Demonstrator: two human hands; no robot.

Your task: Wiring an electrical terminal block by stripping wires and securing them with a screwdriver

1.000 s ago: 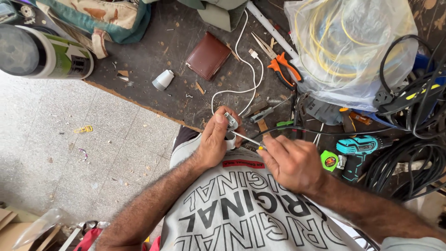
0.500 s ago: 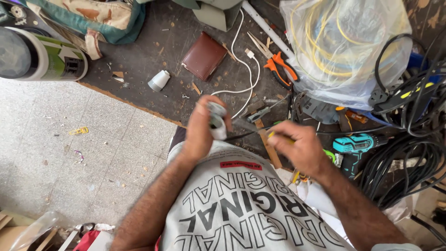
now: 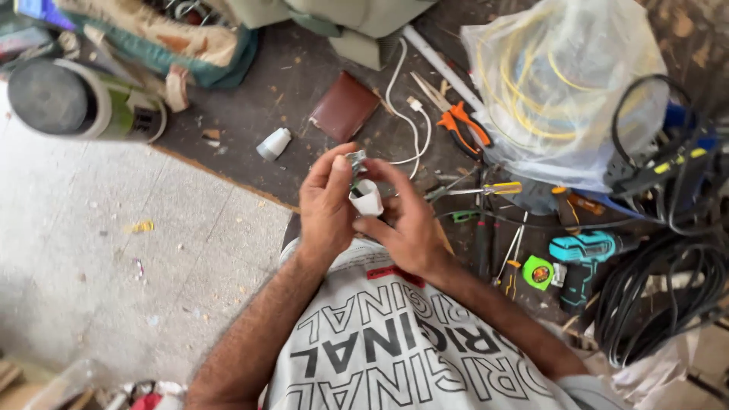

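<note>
Both hands meet above my lap. My left hand (image 3: 326, 203) pinches a small white plastic fitting (image 3: 367, 199) with a grey metal part (image 3: 355, 160) at its top. My right hand (image 3: 406, 220) holds the same fitting from the other side, fingers curled around its lower end. A white cable (image 3: 401, 114) lies on the dark board (image 3: 288, 91) just beyond the hands. A second small white plastic cap (image 3: 273, 143) lies on the board to the left.
On the board lie a brown wallet (image 3: 345, 107), orange-handled pliers (image 3: 463, 127), a yellow-handled screwdriver (image 3: 486, 190), a teal power drill (image 3: 585, 254), black coiled cables (image 3: 661, 296) and a clear bag of yellow wire (image 3: 562, 91). A green-and-white canister (image 3: 83, 102) sits far left on grey floor.
Both hands rose from the board's edge and came together. The right hand let go of the screwdriver and now grips the white fitting with the left.
</note>
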